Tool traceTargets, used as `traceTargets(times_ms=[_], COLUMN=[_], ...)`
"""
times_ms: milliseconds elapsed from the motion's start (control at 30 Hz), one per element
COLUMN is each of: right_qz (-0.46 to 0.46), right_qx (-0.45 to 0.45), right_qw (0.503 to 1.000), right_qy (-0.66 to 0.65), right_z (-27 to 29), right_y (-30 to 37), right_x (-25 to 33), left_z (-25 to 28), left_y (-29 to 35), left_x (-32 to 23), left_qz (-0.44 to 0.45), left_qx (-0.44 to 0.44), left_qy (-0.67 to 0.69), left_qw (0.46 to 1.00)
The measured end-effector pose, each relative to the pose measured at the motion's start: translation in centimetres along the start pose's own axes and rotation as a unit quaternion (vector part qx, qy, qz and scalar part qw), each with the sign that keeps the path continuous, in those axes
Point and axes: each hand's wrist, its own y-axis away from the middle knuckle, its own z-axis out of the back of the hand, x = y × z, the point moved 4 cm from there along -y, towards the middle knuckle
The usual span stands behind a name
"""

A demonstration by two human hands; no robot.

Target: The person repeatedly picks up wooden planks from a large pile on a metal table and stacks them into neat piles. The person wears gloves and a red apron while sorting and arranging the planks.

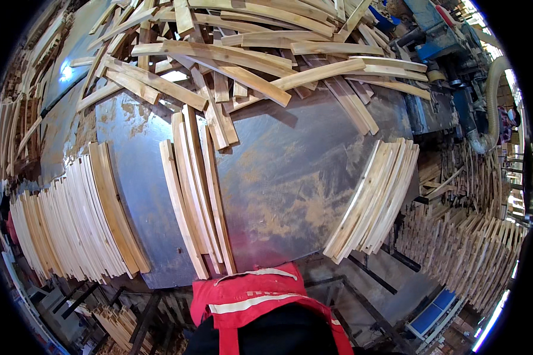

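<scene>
Neither of my hands shows in the head view; only my red apron [257, 299] with its pale trim is at the table's near edge. Right in front of it, several long wooden strips [189, 195] lie roughly side by side on the metal table [272, 201]. To the left is a wide row of strips [71, 219], set close together along the edge. A smaller bundle of strips [376, 201] rests at the table's right edge. Across the far side spreads a jumbled heap of wooden strips [231, 56], crossing one another at many angles.
Sawdust covers parts of the tabletop. At the far right stands a blue machine [435, 44] with a ribbed hose [494, 100]. Stacked strips [462, 254] fill the lower right, near a blue-topped frame [435, 310]. Dark metal bars [373, 275] jut out below the right bundle.
</scene>
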Motion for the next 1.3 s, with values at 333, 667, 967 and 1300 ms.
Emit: traceTargets(times_ms=[333, 667, 967, 1300], right_qz=[0.000, 0.040, 0.040, 0.163], right_qx=[0.025, -0.020, 0.066, 0.214], right_qw=[1.000, 0.998, 0.995, 0.957], right_qy=[-0.003, -0.032, -0.065, -0.111], right_z=[-1.6, -0.4, -5.6, -9.1], right_y=[1.1, -2.5, 3.0, 6.5], right_x=[-1.4, 1.8, -1.3, -2.8], left_z=[-0.2, 0.2, 0.9, 4.1], left_y=[-0.6, -0.8, -1.2, 2.2], left_x=[-0.2, -0.1, -0.2, 3.5], left_qz=[-0.007, -0.012, -0.021, -0.006], left_qx=[-0.003, 0.010, 0.026, 0.058], left_qy=[-0.008, -0.035, -0.062, -0.150], left_qw=[1.000, 0.999, 0.998, 0.987])
